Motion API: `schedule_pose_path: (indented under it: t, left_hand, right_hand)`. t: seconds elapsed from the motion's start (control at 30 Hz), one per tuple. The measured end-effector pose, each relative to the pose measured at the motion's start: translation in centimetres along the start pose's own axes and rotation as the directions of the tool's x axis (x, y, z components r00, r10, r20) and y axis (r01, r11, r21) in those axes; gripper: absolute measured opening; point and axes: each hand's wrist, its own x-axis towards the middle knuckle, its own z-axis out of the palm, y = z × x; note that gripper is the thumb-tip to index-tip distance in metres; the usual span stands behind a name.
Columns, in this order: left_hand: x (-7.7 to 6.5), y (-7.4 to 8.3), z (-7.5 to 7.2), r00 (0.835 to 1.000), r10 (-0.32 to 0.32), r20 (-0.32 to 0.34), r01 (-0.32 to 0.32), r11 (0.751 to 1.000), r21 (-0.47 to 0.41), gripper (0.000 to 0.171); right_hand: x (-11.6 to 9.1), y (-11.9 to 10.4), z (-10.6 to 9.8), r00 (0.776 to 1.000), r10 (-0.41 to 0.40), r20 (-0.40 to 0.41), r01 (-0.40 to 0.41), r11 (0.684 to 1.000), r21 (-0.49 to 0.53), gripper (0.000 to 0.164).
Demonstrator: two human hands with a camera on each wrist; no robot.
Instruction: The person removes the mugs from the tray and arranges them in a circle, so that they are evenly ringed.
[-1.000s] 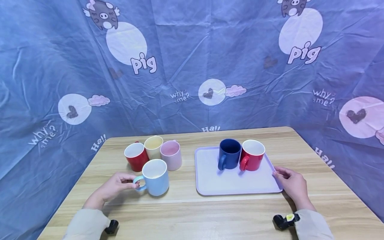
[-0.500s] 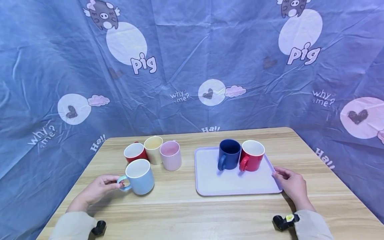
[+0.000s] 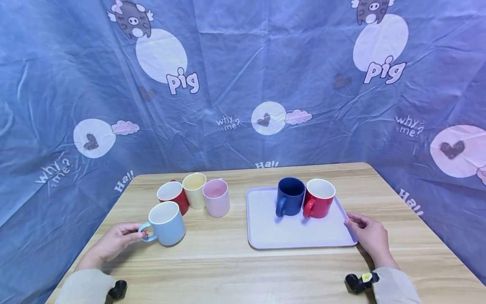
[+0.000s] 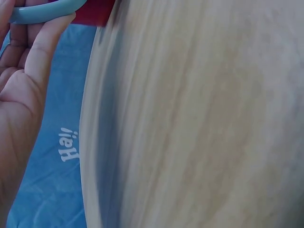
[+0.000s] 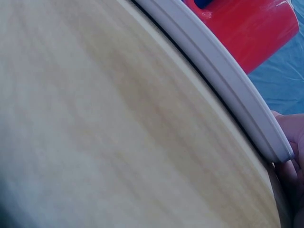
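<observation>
In the head view, my left hand (image 3: 117, 240) pinches the handle of a light blue mug (image 3: 168, 228) at the left of the table. The mug is upright; whether its base touches the wood is unclear. It partly covers a red mug (image 3: 182, 203) behind it. The left wrist view shows thumb and fingers on the light blue handle (image 4: 45, 13). On the right, my right hand (image 3: 370, 236) grips the right edge of a pale purple tray (image 3: 265, 230). On that tray a dark blue mug (image 3: 292, 200) and another red mug (image 3: 320, 202) stand upright side by side.
A cream mug (image 3: 195, 194) and a pink mug (image 3: 217, 200) stand beside the left red mug. Bare wood table (image 3: 235, 270) lies in front of the tray. A blue patterned cloth (image 3: 228, 84) hangs behind the table and along its sides.
My left hand has moved left with the light blue mug, away from in front of the pink mug and toward the left red one. The right hand and tray have stayed put.
</observation>
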Motion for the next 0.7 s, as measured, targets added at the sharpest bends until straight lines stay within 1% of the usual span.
schedule_pose_path:
  t: [0.13,0.3,0.47,0.7]
  left_hand:
    - [-0.13,-0.10,-0.19,1.000,0.014,0.003,-0.014,0.999,-0.040,0.042]
    - [-0.20,-0.19,-0.37,1.000,0.023,0.004,-0.023,0.997,-0.073,0.040]
    - [-0.28,-0.36,-0.53,1.000,0.023,-0.002,-0.023,0.997,-0.077,0.042]
    - [-0.35,-0.52,-0.60,1.000,0.025,-0.012,-0.026,0.997,-0.066,0.043]
  right_hand:
    - [-0.06,0.01,0.02,1.000,0.000,0.001,0.000,1.000,-0.001,0.037]
    - [-0.09,-0.02,0.00,1.000,-0.007,-0.005,0.007,1.000,-0.004,0.037]
    - [-0.08,-0.05,0.04,1.000,-0.020,-0.009,0.020,1.000,-0.010,0.035]
    - [-0.08,-0.09,0.03,1.000,-0.015,-0.009,0.015,1.000,-0.009,0.035]
